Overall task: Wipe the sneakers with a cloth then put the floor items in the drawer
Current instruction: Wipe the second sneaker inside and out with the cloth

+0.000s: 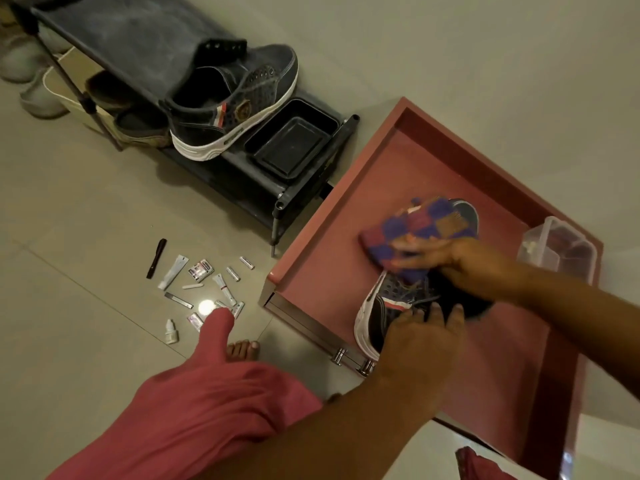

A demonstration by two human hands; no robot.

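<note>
While the left hand (419, 337) clamps the stiff, light sneaker (384, 306) by its heel, the right hand (446, 258) presses the soft cloth (412, 233) at its twelve o'clock toe.

Sneakers: two, one on the shoe rack (145, 39) (first sneaker (239, 102)) and one over the open drawer (346, 202) (second sneaker (381, 313)). Cloth (415, 233): one. Black trays (292, 140): two, nested. Clear container (557, 247): one. Small floor items (204, 285): roughly fourteen; exact count unclear.
</note>
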